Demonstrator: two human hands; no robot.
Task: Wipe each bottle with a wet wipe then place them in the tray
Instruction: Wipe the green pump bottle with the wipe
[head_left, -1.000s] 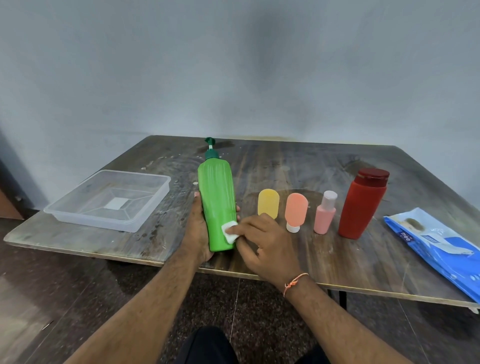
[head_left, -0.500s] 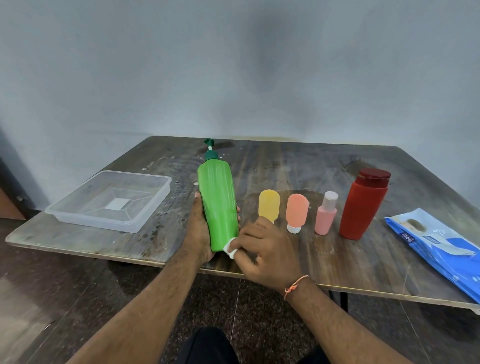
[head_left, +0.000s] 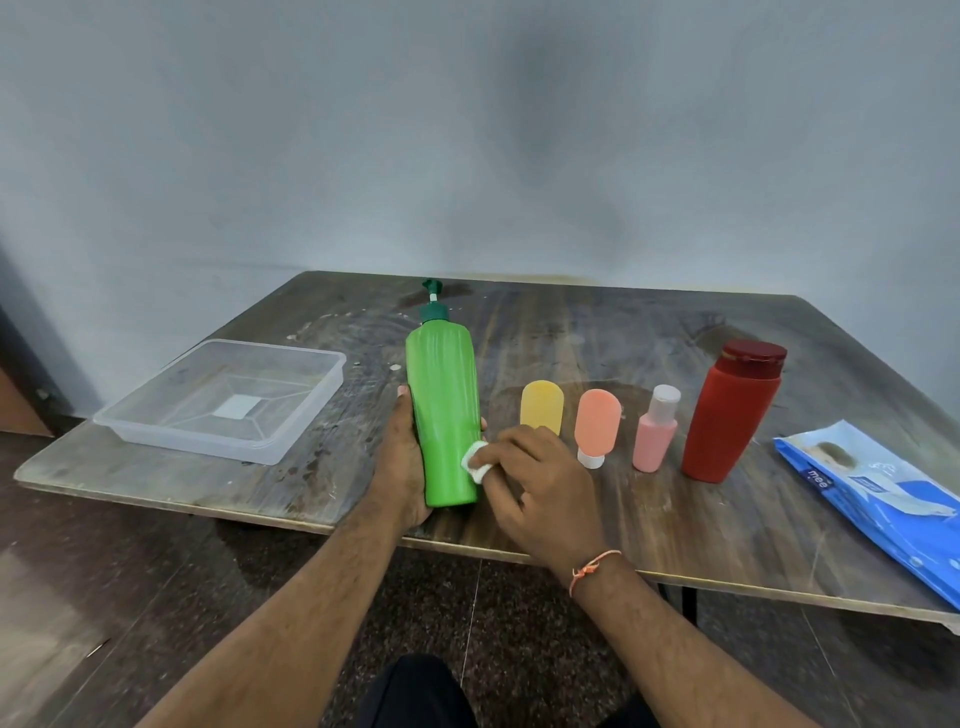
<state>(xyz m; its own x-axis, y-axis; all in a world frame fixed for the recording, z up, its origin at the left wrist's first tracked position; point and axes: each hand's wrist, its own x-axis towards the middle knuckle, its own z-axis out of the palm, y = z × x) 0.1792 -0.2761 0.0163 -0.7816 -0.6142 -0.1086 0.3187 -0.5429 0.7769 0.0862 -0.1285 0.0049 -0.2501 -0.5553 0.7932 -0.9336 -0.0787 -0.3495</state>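
My left hand (head_left: 402, 462) wraps the green pump bottle (head_left: 444, 410) from behind, fingers curled round its lower body, base near the desk's (head_left: 649, 514) front edge. My right hand (head_left: 540, 493) pinches a folded wet wipe (head_left: 475, 462), fingers bent, pressing it to the bottle's right side low down. Clear tray (head_left: 291, 441) sits left. Yellow bottle (head_left: 542, 413), orange bottle (head_left: 597, 426), pink bottle (head_left: 655, 436), red bottle (head_left: 730, 415) stand in a row right. Blue wipes pack (head_left: 878, 499) lies at far right.
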